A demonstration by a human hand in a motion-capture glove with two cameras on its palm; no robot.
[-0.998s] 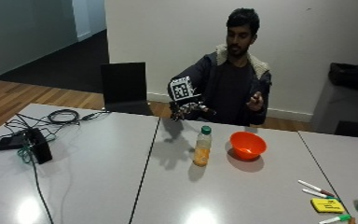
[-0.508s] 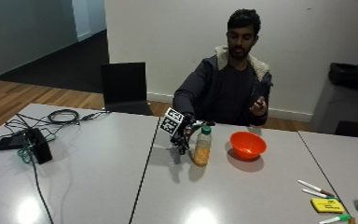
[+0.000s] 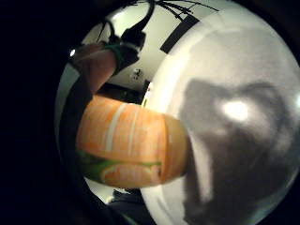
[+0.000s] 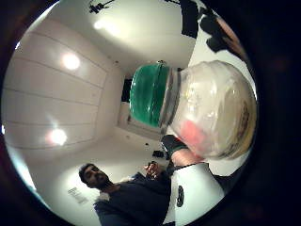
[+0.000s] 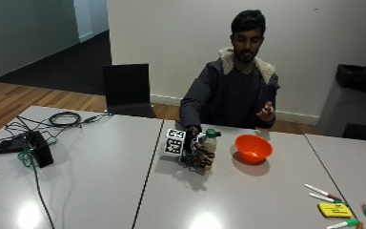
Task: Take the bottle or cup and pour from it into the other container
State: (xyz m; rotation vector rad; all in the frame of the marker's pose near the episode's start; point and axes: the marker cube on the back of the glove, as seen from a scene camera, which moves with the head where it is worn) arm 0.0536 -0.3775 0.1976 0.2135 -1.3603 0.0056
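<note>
Hand (image 5: 194, 151) around upright bottle (image 5: 208, 144)

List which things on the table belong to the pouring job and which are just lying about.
Job:
- bottle with green cap, standing on the table
- orange bowl beside it
- gloved right hand, fingers round the bottle

Lying about:
- black cables and black device at the far end
- markers
- yellow block

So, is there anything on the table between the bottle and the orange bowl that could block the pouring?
Nothing visible does. The gloved right hand grips the bottle, which stands on the table beside the orange bowl. Only bare tabletop lies between them. The markers lie off toward the table's far corner.
</note>
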